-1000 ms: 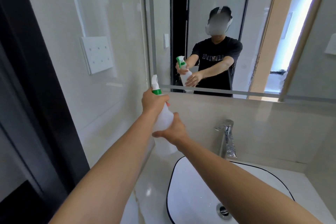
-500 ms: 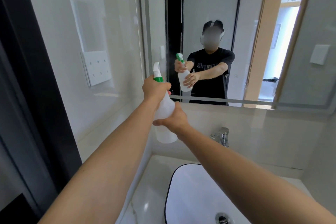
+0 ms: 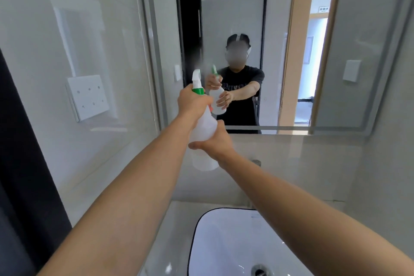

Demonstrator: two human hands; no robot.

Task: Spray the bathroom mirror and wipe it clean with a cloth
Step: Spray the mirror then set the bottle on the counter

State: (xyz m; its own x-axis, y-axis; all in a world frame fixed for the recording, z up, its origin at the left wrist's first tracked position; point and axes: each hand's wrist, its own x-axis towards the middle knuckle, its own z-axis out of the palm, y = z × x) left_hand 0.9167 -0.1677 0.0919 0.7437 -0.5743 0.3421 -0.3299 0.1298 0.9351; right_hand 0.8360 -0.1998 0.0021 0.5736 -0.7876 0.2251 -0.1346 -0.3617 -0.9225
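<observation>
Sink (image 3: pixel 224 242) below, socket plate (image 3: pixel 88 96) left of mirror (image 3: pixel 291 29).

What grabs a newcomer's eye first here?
The white spray bottle at centre frame: the left hand grips its green-collared trigger head, the right hand holds its body, and a faint mist hangs at the nozzle. Behind it the mirror reflects the person, with the black-rimmed sink below.

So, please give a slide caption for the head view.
Both hands hold the spray bottle, misting the bathroom mirror above the sink.
</observation>
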